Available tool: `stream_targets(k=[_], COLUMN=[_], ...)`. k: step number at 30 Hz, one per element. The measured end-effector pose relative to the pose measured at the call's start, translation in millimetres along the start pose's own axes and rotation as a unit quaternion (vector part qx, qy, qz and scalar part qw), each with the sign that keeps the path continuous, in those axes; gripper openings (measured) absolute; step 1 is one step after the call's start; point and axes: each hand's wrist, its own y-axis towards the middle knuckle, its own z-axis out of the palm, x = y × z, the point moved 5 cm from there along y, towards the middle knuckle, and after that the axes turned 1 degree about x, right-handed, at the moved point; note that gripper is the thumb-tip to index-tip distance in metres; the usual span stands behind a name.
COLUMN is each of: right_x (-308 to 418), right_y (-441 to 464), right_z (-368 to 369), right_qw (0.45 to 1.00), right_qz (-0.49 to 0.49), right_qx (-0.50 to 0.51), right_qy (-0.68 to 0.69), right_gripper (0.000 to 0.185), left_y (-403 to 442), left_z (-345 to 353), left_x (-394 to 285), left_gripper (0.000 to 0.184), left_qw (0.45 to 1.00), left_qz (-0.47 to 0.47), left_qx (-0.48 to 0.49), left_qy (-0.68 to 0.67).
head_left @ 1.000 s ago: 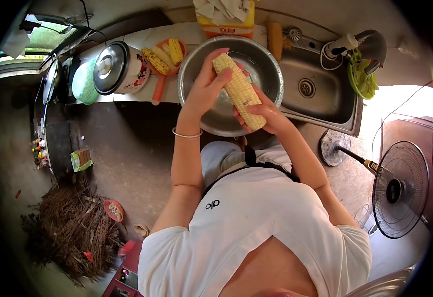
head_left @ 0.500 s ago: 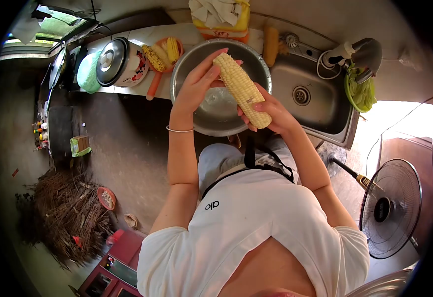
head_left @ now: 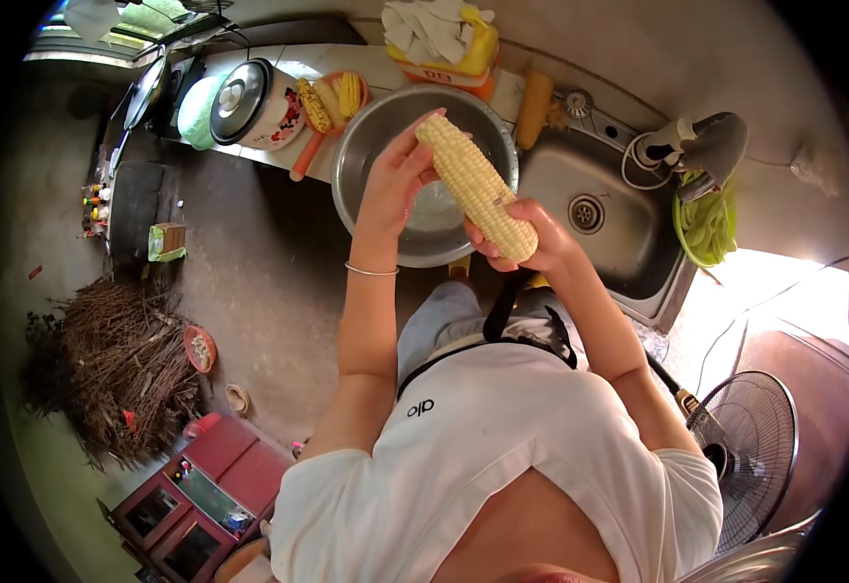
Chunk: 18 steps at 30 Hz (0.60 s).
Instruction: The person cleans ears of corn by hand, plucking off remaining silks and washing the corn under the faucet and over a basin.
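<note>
A pale, husked corn cob [head_left: 470, 180] is held at a slant over a round metal basin [head_left: 352, 160]. My left hand [head_left: 400, 175], with a bracelet on its wrist, grips the cob's upper end. Around the lower end my right hand [head_left: 531, 233] is closed, its thumb lying across the kernels. Inside the basin a shiny wet-looking bottom shows below the cob. Left of the basin, several other cobs [head_left: 325, 102] rest in an orange-handled strainer [head_left: 307, 155].
A steel sink [head_left: 628, 228] with a faucet adjoins the basin; a green basket of leaves [head_left: 706, 228] is at its right. A lidded pot [head_left: 254, 105] stands on the counter. Below are a fan [head_left: 750, 452], brushwood [head_left: 118, 369] and a red cabinet [head_left: 206, 486].
The view has turned, so the counter and floor items appear shifted. Both hands still hold the cob, and my left fingers now sit nearer its upper tip.
</note>
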Motion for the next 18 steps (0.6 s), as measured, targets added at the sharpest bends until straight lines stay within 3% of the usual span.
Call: stream_targets(k=[3,6,8,10,12,15,18], right_x=[-9,-13,-9,-12,-22,-31,-29], right_y=[13,31,42,52,61,69,74], right_z=[6,19,21,14,3,-1,6], right_qw=[0.996,0.997,0.979,0.964,0.995,0.994,0.993], right_qz=[0.011,-0.014,-0.082,-0.096,-0.072,-0.087,-0.116], right_qx=[0.051,0.043,-0.120,-0.153,-0.067,-0.010,0.013], right_qy=[0.069,0.065,-0.145,-0.193,-0.003,0.066,0.034], right_gripper=[0.058,0.058,0.056,0.057,0.059,0.059,0.058], left_y=[-1,5,5,7,8,15,14], left_z=[-9,-18,-30,-37,-48,-59,-64], left_x=[-6,-13,-22,-22,-22,-22,-29], left_gripper=[0.050,0.053,0.052,0.051,0.050,0.053,0.052], left_qw=[0.995,0.976,0.997,1.000,1.000,0.998,0.993], left_qz=[0.049,0.005,-0.023,-0.002,0.014,0.023,0.040], left_qx=[0.016,0.069,0.002,0.007,0.013,0.059,0.106], left_qy=[-0.084,-0.209,-0.073,-0.031,0.014,-0.017,-0.039])
